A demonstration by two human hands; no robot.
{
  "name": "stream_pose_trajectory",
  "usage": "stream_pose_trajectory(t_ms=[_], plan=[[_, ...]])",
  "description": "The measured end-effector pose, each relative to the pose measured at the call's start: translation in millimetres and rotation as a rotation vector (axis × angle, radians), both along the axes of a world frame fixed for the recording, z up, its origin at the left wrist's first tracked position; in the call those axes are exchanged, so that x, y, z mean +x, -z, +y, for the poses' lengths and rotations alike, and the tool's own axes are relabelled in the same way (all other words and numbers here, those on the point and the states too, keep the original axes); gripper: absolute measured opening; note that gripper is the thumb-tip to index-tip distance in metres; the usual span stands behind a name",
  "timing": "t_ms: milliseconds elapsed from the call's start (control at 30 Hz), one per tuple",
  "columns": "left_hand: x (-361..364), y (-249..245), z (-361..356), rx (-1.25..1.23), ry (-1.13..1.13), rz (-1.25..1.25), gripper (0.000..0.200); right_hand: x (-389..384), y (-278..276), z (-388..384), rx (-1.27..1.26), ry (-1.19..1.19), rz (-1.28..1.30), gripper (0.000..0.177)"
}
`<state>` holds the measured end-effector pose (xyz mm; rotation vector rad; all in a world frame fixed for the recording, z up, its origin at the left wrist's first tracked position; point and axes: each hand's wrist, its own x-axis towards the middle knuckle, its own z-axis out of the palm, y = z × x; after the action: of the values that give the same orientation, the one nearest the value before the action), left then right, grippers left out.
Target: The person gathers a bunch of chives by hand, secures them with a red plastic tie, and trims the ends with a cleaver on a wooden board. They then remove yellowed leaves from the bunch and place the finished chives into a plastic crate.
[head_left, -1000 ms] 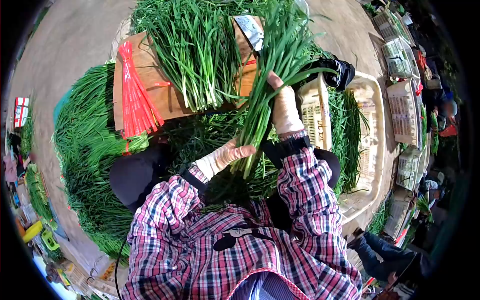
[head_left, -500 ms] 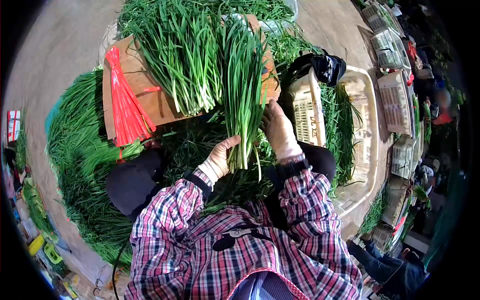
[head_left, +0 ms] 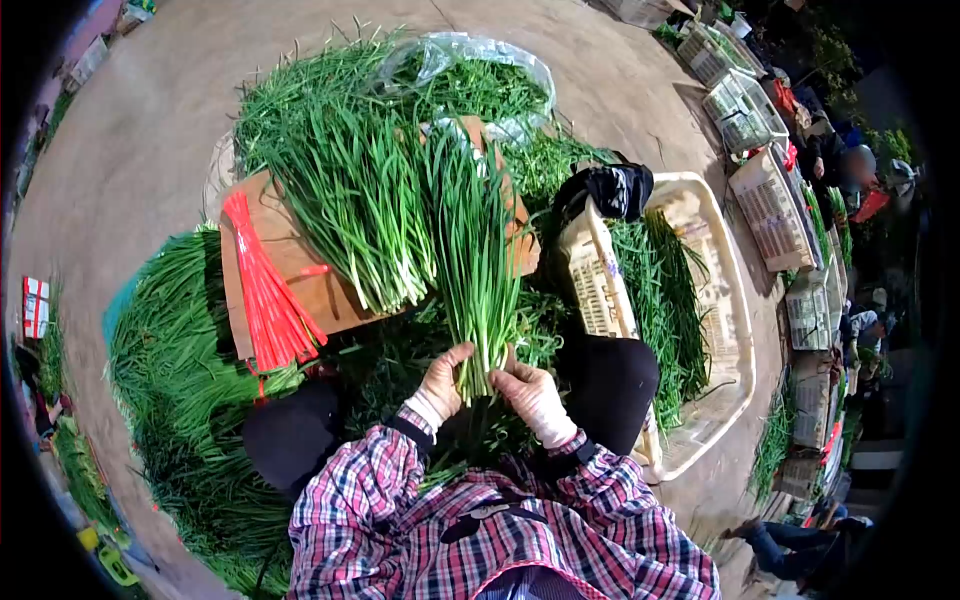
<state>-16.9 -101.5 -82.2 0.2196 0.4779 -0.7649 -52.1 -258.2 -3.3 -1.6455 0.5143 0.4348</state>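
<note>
Green chive bunch [head_left: 478,260], which we hold upright by its pale cut ends, just in front of our plaid-sleeved chest. Our left hand [head_left: 445,380] is curled around the stalk ends from the left. Our right hand [head_left: 532,396] presses against them from the right with its fingers closed on the stalks, so both hands grasp the same bunch and nearly touch each other. The leaf tips fan away from us across the near edge of a wooden board [head_left: 315,290].

On that board lies a larger heap of loose chives [head_left: 350,190], just left of the held bunch and touching it. A sheaf of red ties [head_left: 266,300] rests along the board's left side. A deep pile of chives [head_left: 170,340] covers the ground left of the board. Beyond the board, a clear plastic bag [head_left: 480,55] lies partly over more greens.

To our right stands a white plastic crate [head_left: 735,300] with chives inside it. A black cloth [head_left: 605,190] is draped over its far corner. Stacked crates [head_left: 765,195] line the upper right edge, well apart from our hands. Our knees, in dark trousers [head_left: 610,385], flank the bunch.
</note>
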Motion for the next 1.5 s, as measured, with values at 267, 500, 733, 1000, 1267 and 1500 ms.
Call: stream_pose_trajectory(t_ms=[267, 500, 733, 1000, 1267, 1500], plan=[[-1, 21, -2, 0.037, 0.144, -0.140, 0.056, 4, 14, -6, -0.606, -0.445, -0.305, 0.026], [-1, 3, 0, 0.244, 0.312, -0.140, 0.034, 10, 20, -14, -0.649, -0.655, -0.407, 0.024], [2, -38, 3, 0.505, 0.253, -0.395, 0.031, 0, -1, -12, -0.599, -0.801, -0.588, 0.024], [-11, -102, 53, 0.879, 0.246, -0.629, 0.035, -28, -23, -24, -0.259, -0.755, -0.356, 0.037], [-45, -146, 87, 0.963, 0.279, -0.627, 0.033, -29, -101, -61, 0.285, -0.504, -0.214, 0.033], [-73, -175, 115, 1.103, 0.356, -0.645, 0.037, -27, -148, -104, 0.592, -0.231, -0.445, 0.036]])
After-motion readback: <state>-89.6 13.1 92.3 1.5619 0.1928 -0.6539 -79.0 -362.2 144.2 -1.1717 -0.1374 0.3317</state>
